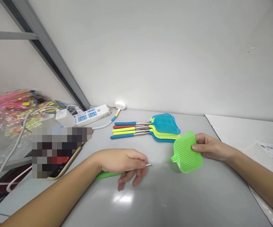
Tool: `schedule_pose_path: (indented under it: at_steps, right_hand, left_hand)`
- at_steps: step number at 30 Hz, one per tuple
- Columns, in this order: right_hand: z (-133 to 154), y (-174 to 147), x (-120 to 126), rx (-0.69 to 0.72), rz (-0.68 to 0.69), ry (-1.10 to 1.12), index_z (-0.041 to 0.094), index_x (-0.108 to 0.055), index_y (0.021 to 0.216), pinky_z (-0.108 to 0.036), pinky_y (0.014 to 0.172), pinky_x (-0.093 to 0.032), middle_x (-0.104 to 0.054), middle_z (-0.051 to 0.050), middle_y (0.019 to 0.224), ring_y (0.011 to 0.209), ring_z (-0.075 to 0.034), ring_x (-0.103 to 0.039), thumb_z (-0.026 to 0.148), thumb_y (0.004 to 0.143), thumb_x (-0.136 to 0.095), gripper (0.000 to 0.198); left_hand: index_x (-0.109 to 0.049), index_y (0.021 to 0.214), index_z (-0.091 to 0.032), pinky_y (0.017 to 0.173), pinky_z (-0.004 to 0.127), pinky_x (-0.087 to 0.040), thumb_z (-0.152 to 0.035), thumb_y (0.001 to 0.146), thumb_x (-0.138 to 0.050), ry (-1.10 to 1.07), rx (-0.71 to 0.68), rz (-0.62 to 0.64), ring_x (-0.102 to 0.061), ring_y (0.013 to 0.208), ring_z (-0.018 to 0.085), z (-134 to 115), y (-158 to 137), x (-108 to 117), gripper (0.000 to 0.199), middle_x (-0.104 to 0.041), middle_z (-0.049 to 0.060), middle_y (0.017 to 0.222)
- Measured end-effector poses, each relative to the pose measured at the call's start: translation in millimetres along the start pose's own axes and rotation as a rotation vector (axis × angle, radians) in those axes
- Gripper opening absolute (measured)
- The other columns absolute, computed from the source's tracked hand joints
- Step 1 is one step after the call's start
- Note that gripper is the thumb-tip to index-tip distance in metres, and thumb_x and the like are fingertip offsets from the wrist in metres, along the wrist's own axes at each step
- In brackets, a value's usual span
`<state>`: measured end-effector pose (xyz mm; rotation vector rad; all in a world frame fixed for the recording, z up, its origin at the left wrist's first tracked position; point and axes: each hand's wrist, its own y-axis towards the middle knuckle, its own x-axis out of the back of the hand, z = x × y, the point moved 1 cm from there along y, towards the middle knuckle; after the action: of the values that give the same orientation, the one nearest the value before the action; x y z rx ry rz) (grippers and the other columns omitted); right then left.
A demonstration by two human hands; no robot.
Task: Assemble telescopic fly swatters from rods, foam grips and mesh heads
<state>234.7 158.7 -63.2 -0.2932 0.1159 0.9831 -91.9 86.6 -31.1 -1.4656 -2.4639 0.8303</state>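
My left hand (127, 164) grips a metal rod with a green handle (110, 175), which runs back under the wrist. The rod's bare tip points right, out past the thumb. Over to the right, my right hand (207, 146) pinches the edge of a green fly swatter head (188, 153). Its short socket faces left toward the rod, with a gap between the two. Behind both hands lies a stack of fly swatters (143, 127) with blue, red and yellow handles and blue and yellow mesh heads.
A white power strip (91, 113) with plugs and cables stands at the back left. Nearer me is a phone (65, 160), partly blurred out. Clear bags of colourful pieces (15, 116) heap at the far left. White plastic packaging (249, 135) covers the right side.
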Motion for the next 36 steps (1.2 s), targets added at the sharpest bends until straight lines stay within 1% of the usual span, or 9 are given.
schedule_pose_path:
  at_steps: [5,9,12,15,19,24,30,33,36]
  right_hand:
    - [-1,1,4,-0.059,-0.021,0.041,0.015,-0.07,0.113,-0.036,0.088,-0.054,-0.075,-0.009,0.101,0.095,-0.022,-0.071,0.024,0.086,-0.07,0.029]
    - [-4,2,5,-0.098,-0.096,-0.041,0.015,-0.07,0.097,-0.028,0.068,-0.054,-0.073,-0.006,0.086,0.077,-0.018,-0.071,0.031,0.081,-0.075,0.023]
    - [-1,3,-1,-0.112,-0.137,-0.227,0.015,-0.069,0.093,-0.022,0.057,-0.047,-0.067,-0.001,0.073,0.065,-0.012,-0.063,0.036,0.079,-0.076,0.027]
    - [4,6,-18,-0.094,-0.167,-0.482,0.018,-0.068,0.104,-0.022,0.055,-0.042,-0.056,0.004,0.066,0.061,-0.01,-0.053,0.04,0.081,-0.074,0.033]
    - [2,12,-45,0.132,-0.248,-0.919,0.022,-0.069,0.11,-0.03,0.071,-0.049,-0.063,-0.003,0.087,0.08,-0.017,-0.058,0.042,0.087,-0.066,0.03]
    - [-9,14,-57,0.491,-0.256,-1.313,0.024,-0.063,0.12,-0.04,0.088,-0.048,-0.061,-0.011,0.113,0.104,-0.024,-0.056,0.031,0.094,-0.054,0.028]
    - [-7,7,-57,0.708,-0.272,-1.149,0.022,-0.058,0.12,-0.041,0.08,-0.046,-0.065,-0.01,0.101,0.091,-0.023,-0.058,0.043,0.099,-0.041,0.035]
    - [2,3,-68,0.621,-0.326,-0.982,0.024,-0.058,0.119,-0.042,0.083,-0.046,-0.066,-0.009,0.103,0.09,-0.024,-0.059,0.054,0.094,-0.045,0.041]
    - [14,0,-81,0.484,-0.379,-0.834,0.025,-0.06,0.114,-0.038,0.081,-0.047,-0.067,-0.006,0.098,0.087,-0.022,-0.06,0.046,0.089,-0.059,0.033]
  left_hand:
    - [-0.056,0.097,-0.02,0.036,0.021,-0.045,-0.037,0.093,-0.052,-0.108,-0.044,-0.166,-0.03,0.039,0.005,-3,7,-3,0.018,-0.048,-0.006,0.066]
    - [-0.052,0.095,-0.022,0.037,0.019,-0.045,-0.035,0.091,-0.056,-0.244,-0.143,-0.281,-0.024,0.04,0.005,-7,18,-20,0.014,-0.039,-0.01,0.06]
    - [-0.048,0.081,-0.02,0.037,0.018,-0.045,-0.032,0.089,-0.059,-0.362,-0.226,-0.257,-0.02,0.038,0.003,-7,24,-30,0.019,-0.039,-0.01,0.058]
    - [-0.048,0.072,-0.017,0.039,0.023,-0.048,-0.036,0.091,-0.056,-0.439,-0.245,-0.111,-0.024,0.031,0.0,-4,27,-34,0.028,-0.053,-0.006,0.062]
    - [-0.046,0.059,-0.016,0.054,0.037,-0.055,-0.053,0.093,-0.048,-0.488,-0.283,0.048,-0.051,0.04,0.01,0,29,-36,0.051,-0.062,0.005,0.064]
    - [-0.058,0.077,-0.017,0.073,0.045,-0.054,-0.059,0.095,-0.04,-0.598,-0.487,-0.084,-0.062,0.062,0.019,-5,30,-41,0.049,-0.062,0.005,0.063]
    - [-0.057,0.09,-0.021,0.075,0.035,-0.053,-0.047,0.102,-0.031,-0.884,-0.756,-0.431,-0.058,0.073,0.014,-33,41,-44,0.039,-0.061,0.003,0.088]
    - [-0.057,0.089,-0.021,0.074,0.033,-0.053,-0.047,0.1,-0.037,-0.954,-0.87,-0.606,-0.057,0.074,0.014,-51,60,-47,0.035,-0.057,0.003,0.091]
    - [-0.055,0.084,-0.02,0.077,0.033,-0.053,-0.049,0.099,-0.041,-0.985,-0.902,-0.651,-0.057,0.078,0.015,-68,80,-54,0.036,-0.056,0.003,0.092]
